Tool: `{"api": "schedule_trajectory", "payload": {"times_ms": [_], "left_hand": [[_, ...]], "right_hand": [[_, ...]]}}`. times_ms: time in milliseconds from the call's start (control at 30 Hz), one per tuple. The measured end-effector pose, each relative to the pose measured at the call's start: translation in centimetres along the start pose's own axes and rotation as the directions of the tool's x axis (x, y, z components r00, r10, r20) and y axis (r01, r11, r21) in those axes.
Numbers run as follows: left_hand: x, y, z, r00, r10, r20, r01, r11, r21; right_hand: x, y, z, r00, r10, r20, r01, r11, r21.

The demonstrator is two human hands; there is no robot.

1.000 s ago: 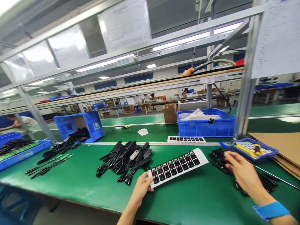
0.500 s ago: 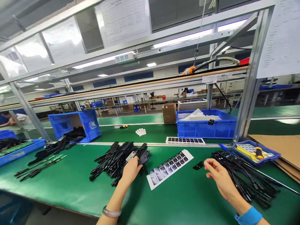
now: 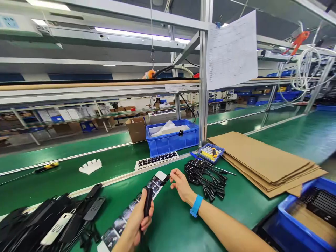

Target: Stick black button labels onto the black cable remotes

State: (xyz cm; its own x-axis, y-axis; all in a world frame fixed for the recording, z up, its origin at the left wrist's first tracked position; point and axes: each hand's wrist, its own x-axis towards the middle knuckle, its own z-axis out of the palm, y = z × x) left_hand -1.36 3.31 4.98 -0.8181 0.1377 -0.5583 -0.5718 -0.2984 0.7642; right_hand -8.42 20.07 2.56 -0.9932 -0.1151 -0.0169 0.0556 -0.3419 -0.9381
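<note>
My left hand point(image 3: 138, 218) is wrapped round a black plastic cable unit point(image 3: 148, 203), which stands on edge in the fingers. My right hand point(image 3: 181, 185) pinches a small black sticker point(image 3: 165, 180) between thumb and fingertips, a little apart from the unit. Beneath and left of the hands lies a sheet of printed stickers point(image 3: 123, 221), partly covered by my left hand. A heap of black cable units point(image 3: 34, 224) fills the lower left, with one pale unit point(image 3: 57, 228) on it. Beyond my right hand rests a bundle of similar units point(image 3: 203, 173) with their cables.
A second sticker strip point(image 3: 156, 160) lies before a blue bin point(image 3: 173, 141). To its right are a small blue tray point(image 3: 212, 153) and stacked cardboard sheets point(image 3: 262, 161). A white glove point(image 3: 90, 167) and a screwdriver point(image 3: 47, 167) lie at left. A blue crate point(image 3: 291, 217) stands lower right.
The view has swung right. My left hand has lifted a black cable unit off the heap and brought it near my right hand, which still pinches the sticker.
</note>
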Motion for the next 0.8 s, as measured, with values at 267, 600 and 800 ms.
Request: {"api": "schedule_trajectory", "payload": {"times_ms": [267, 600, 800], "left_hand": [[0.1, -4.1, -0.3, 0.951, 0.188, 0.245, -0.177, 0.982, -0.067], [-0.9, -3.9, -0.3, 0.895, 0.211, 0.393, -0.199, 0.977, -0.071], [-0.8, -3.8, -0.3, 0.881, 0.21, 0.424, -0.179, 0.977, -0.112]], "right_hand": [[-1.6, -1.1, 0.0, 0.997, 0.063, 0.038, -0.067, 0.994, 0.091], [-3.1, -0.7, 0.8, 0.984, 0.057, 0.167, 0.003, 0.942, -0.334], [-3.9, -0.7, 1.2, 0.976, 0.077, 0.205, 0.034, 0.871, -0.491]]}}
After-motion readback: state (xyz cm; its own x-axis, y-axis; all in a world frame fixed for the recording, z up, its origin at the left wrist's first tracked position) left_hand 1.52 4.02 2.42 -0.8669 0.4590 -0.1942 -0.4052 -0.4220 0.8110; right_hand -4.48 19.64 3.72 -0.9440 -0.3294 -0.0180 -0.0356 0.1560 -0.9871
